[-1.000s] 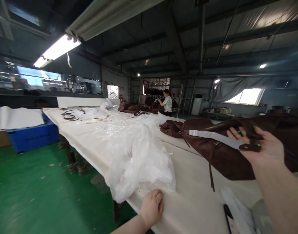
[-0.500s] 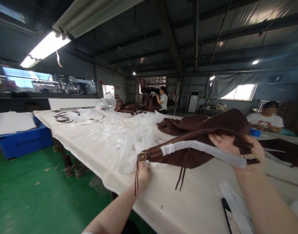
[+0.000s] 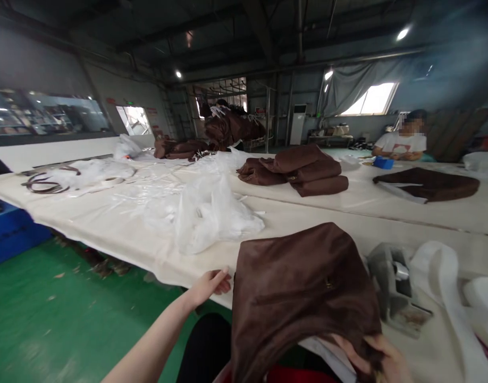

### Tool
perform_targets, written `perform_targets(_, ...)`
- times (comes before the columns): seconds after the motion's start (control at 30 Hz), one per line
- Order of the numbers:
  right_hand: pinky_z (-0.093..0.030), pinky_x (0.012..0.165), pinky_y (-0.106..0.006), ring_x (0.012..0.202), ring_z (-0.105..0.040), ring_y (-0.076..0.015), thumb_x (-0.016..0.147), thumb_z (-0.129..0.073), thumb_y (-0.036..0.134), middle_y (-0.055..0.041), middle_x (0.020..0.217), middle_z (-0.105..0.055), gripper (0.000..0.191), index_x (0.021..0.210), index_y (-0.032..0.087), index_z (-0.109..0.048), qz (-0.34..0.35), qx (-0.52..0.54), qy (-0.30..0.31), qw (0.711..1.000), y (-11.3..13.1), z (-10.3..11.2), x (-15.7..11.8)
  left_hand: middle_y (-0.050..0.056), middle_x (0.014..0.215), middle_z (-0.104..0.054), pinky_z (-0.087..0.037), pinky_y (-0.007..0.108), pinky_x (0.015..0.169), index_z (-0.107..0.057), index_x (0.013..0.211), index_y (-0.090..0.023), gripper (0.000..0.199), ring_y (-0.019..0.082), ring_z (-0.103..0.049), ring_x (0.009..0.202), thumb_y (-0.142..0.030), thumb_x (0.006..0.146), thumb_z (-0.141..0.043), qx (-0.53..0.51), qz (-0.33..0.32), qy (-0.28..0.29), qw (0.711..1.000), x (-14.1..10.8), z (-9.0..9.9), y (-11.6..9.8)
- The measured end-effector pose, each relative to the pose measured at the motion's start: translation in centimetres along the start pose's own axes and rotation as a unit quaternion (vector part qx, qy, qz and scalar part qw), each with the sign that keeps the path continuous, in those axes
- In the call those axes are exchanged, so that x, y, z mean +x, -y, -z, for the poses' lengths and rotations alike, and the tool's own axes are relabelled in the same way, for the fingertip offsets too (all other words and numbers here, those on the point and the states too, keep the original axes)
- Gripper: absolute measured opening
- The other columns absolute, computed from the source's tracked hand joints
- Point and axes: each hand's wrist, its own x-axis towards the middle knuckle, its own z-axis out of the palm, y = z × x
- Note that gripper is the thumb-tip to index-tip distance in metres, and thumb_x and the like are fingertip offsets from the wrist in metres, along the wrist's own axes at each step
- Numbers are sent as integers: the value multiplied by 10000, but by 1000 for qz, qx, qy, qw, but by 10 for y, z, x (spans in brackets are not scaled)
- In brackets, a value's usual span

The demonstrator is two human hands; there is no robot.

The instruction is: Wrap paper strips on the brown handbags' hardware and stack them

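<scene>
A brown handbag (image 3: 300, 287) hangs over the table's near edge, close to my body, its flat side facing up. My right hand (image 3: 381, 356) is closed on the bag at its lower right, by the strap end, with part of the fingers hidden under the material. White wrapping (image 3: 335, 356) shows under the bag beside that hand. My left hand (image 3: 212, 284) is just left of the bag's edge, thumb apart and fingers loosely bent, with nothing seen in it.
A grey tape dispenser (image 3: 399, 287) and a white strip (image 3: 439, 271) lie to the right. Clear plastic bags (image 3: 216, 213) lie in mid-table. Beyond are folded brown bags (image 3: 303, 167) and another brown bag (image 3: 431, 183). A person (image 3: 403, 138) sits across the table.
The bag has come off the table's middle toward my body and turned flat side up. My left hand has let go of the buckled strap end. The view has swung right.
</scene>
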Motion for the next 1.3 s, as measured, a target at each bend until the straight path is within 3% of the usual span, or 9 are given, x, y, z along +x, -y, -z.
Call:
perform_targets(0.17,-583,695,-354,694,-700,-262,510,-694,177,-52,648,-706,180,671,167,-615,45,-2,45,998,-7,-25,8,119,1087,-705,-531,360,797,-623,1107,-142,619,279,-658,974,-601,696,-678,-78,-39,-12,996,1,-46,-24)
perform_targets(0.37,-524,578,-296,656,-661,-215,621,-702,407,-37,719,-703,289,782,178,-631,152,-179,75,969,-21,-40,17,87,1000,-722,-522,396,859,-618,1045,-167,411,279,-659,960,-501,819,-539,126,-178,-194,957,37,1,-57)
perform_targets(0.5,-526,678,-345,818,-674,-259,763,-543,559,-78,921,-720,467,1030,187,-631,244,-420,73,871,-36,-36,21,177,984,-682,-502,464,857,-607,1071,-96,360,331,-644,967,-345,844,-479,349,-126,-305,877,56,19,-70)
perform_targets(0.6,-497,780,-367,891,-672,-292,823,-469,544,-118,916,-721,423,971,186,-637,341,-571,-22,746,-42,-27,20,252,1268,-533,-417,505,989,-487,1273,-49,509,357,-508,1202,-349,862,-483,397,-203,-371,815,51,-14,-67)
perform_targets(0.7,-477,674,-344,708,-679,-273,897,-360,542,-87,699,-698,428,794,218,-619,350,-673,-74,647,-38,-17,16,217,1428,-400,-322,501,1081,-416,1378,-109,593,338,-368,1336,-433,885,-480,465,-310,-339,757,39,-65,-55)
perform_targets(0.83,-461,630,-300,663,-671,-220,922,-366,463,-30,705,-703,353,839,248,-633,355,-691,-68,626,-19,-6,16,244,1522,-244,-204,578,1109,-338,1444,-106,849,390,-225,1405,-600,788,-556,519,-329,-263,744,40,-112,-34)
perform_targets(0.97,-482,664,-315,676,-660,-198,903,-401,412,-42,866,-705,301,980,233,-630,407,-663,-150,610,7,1,22,246,1559,-133,-142,578,1123,-260,1480,-94,940,388,-138,1435,-636,768,-548,534,-335,-244,737,56,-120,-19)
perform_targets(1.13,-498,747,-331,848,-657,-223,882,-420,287,-120,1135,-628,280,1056,167,-604,505,-663,-265,486,54,-19,42,219,1570,-124,-120,559,1135,-233,1489,-97,934,374,-139,1438,-640,786,-520,530,-346,-236,737,60,-118,-15)
perform_targets(1.3,-496,788,-344,919,-665,-271,848,-397,62,-264,1071,-637,328,1090,21,-614,371,-763,-298,436,110,-57,81,213,1568,-140,-120,542,1144,-247,1485,-96,938,368,-129,1442,-639,777,-537,519,-349,-232,745,57,-117,-15)
